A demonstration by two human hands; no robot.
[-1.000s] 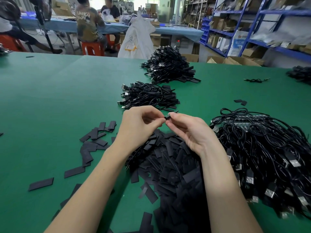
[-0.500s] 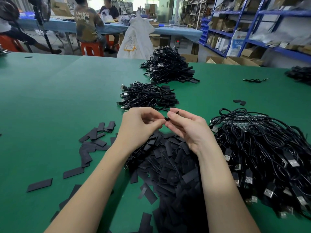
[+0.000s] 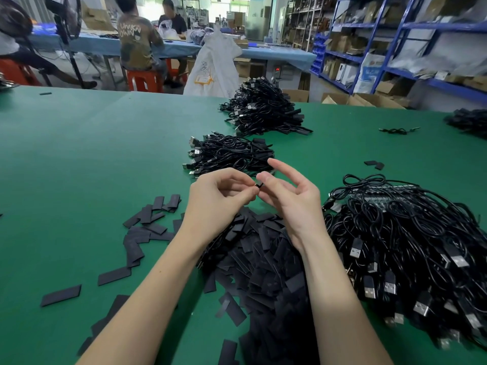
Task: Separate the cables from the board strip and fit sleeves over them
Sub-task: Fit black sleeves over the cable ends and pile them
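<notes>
My left hand (image 3: pixel 220 198) and my right hand (image 3: pixel 291 198) meet above a heap of flat black sleeves (image 3: pixel 263 262). Between their fingertips sits a small black piece (image 3: pixel 259 184), most of it hidden. My left thumb and fingers pinch it. My right thumb touches it while the right index and other fingers lift away, spread. A big tangle of black USB cables (image 3: pixel 411 248) lies at my right, with the board strip (image 3: pixel 379 197) partly showing on top.
Two piles of black cables lie beyond my hands, one near (image 3: pixel 229 155) and one farther (image 3: pixel 263 109). Loose sleeves (image 3: pixel 150 225) are scattered to the left on the green table (image 3: pixel 79 159). People sit at a blue table behind; shelves stand at right.
My right hand has loosened: its index and other fingers have lifted and spread from the small piece. My left hand keeps pinching it in about the same place.
</notes>
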